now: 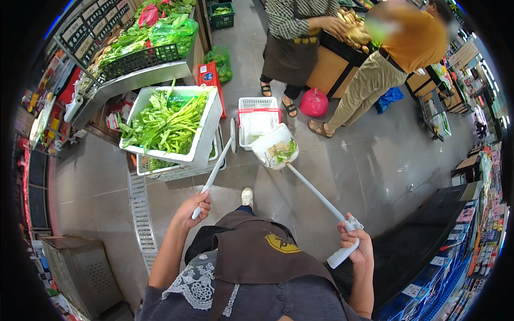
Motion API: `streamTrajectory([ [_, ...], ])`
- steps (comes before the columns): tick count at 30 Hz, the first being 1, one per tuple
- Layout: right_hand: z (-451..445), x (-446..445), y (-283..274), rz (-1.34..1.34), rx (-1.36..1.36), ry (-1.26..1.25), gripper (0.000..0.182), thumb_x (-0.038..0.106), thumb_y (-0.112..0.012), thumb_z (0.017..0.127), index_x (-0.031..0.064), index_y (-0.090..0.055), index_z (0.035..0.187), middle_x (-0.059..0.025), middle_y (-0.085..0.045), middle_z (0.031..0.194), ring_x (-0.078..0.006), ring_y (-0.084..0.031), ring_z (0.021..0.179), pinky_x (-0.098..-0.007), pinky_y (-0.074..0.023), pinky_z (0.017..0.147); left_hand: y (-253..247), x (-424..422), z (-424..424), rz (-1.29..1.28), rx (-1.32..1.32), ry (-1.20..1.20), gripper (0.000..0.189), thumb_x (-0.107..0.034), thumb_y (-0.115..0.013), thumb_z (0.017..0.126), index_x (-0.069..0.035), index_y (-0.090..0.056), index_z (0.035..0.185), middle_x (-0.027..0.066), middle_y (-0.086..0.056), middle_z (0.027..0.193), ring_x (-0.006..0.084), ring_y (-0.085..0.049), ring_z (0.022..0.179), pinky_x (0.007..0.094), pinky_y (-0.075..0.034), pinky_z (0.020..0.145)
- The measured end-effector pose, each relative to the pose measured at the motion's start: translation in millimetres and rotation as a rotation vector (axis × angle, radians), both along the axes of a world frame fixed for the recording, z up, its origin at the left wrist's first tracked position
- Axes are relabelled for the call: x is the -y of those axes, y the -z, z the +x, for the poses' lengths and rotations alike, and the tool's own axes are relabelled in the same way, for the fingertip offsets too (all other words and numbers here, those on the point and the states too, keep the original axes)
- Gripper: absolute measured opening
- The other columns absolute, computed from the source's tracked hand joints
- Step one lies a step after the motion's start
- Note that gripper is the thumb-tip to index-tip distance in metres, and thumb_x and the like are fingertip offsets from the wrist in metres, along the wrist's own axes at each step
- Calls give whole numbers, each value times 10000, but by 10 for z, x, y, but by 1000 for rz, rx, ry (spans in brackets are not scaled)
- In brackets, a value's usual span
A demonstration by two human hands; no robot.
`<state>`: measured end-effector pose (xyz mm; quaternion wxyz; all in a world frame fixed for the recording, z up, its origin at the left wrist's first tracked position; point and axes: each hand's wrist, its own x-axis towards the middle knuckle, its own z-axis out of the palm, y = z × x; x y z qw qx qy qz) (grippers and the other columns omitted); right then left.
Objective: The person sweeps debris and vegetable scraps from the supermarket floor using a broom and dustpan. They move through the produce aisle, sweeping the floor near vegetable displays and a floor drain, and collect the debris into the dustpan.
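My left hand (195, 208) is closed round the light grey handle of a long-handled broom or sweeper (217, 166), whose narrow head stands on the floor beside the foam box. My right hand (356, 238) grips the handle of a long-handled white dustpan (265, 151). Green leaf scraps (286, 150) and brownish debris lie in the pan. The pan overlaps the near edge of a white plastic basket (259, 104) with a red handle. Left of the broom, leafy green vegetables (172, 120) fill a white foam box (204, 142), stacked on another white crate (176, 172).
Two people, one in a brown apron (291, 60), one in an orange top (421, 36), stand by a produce stand (333, 72). A pink bag (314, 102) sits near their feet. A vegetable counter (148, 80) is at left, a metal cabinet (86, 277) lower left, and shelves (437, 261) at right.
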<state>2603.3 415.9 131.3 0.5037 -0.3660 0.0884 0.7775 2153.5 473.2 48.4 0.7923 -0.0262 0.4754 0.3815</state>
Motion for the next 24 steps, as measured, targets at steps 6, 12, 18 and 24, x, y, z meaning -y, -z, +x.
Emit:
streamTrajectory([
  [6, -258, -732, -706, 37, 91, -74, 546, -104, -425, 646, 104, -440, 1151, -113, -421, 937, -43, -329, 444, -181, -313, 407, -135, -674, 47, 152, -140, 85, 178, -190, -534, 846, -124, -386, 920, -25, -390, 678, 11, -366, 459, 146, -328, 366],
  [12, -594, -1392, -1016, 175, 83, -115, 583, -112, -424, 632, 120, -437, 1167, -120, -417, 951, -43, -335, 425, -178, -303, 388, -4, -1173, -101, 251, -267, 156, 381, -155, -542, 836, -113, -317, 1141, -39, -354, 653, 25, -350, 475, 177, -331, 406],
  [18, -869, -2061, -1055, 307, -17, -53, 593, -104, -412, 658, 98, -387, 1215, -113, -394, 980, -41, -344, 436, -177, -319, 388, 286, -1866, -103, 385, -403, 164, 571, -141, -560, 818, -74, -217, 1269, -26, -383, 670, 56, -380, 495, 205, -350, 422],
  [24, -1057, -2690, -889, 447, -291, 31, 572, -102, -389, 677, 72, -347, 1220, -102, -380, 1000, -61, -375, 448, -215, -370, 428, 509, -3076, -10, 460, -675, 312, 744, -127, -577, 802, -102, -79, 1353, -3, -443, 708, 77, -387, 481, 212, -342, 409],
])
